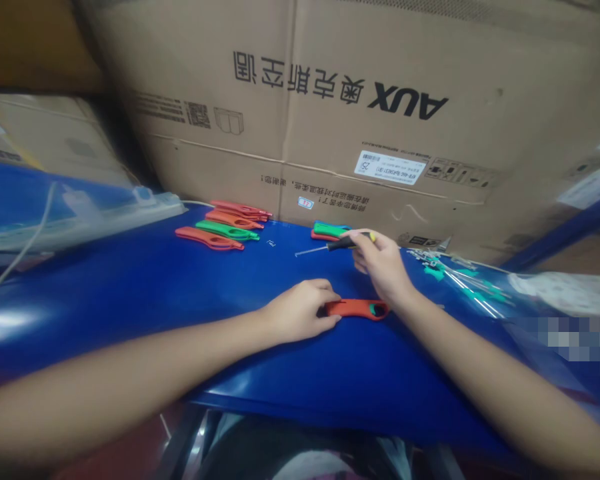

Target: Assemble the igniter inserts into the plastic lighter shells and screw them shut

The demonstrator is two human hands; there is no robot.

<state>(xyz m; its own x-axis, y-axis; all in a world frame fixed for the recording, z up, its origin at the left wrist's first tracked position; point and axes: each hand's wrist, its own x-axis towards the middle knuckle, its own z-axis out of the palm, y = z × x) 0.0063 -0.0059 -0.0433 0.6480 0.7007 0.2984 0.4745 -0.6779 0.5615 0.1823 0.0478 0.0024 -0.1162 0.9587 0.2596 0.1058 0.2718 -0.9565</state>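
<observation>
My left hand (pixel 307 310) is closed on one end of an orange plastic handle-shaped piece (pixel 353 308), which lies on the blue table. At the piece's right end is an oval opening with a bit of green inside. My right hand (pixel 383 267) grips a screwdriver (pixel 343 243) by its black and yellow handle. Its thin metal shaft points left, above the table and apart from the orange piece. Just behind the screwdriver lie a green piece (pixel 325 230) and a red one, stacked and partly hidden by my right hand.
Several similar orange, red and green pieces (pixel 225 230) lie in a row at the back left. Thin metal rods with green parts (pixel 460 277) are heaped at the right. A large cardboard box (pixel 260 160) stands along the table's back edge. A power strip (pixel 130 217) lies far left.
</observation>
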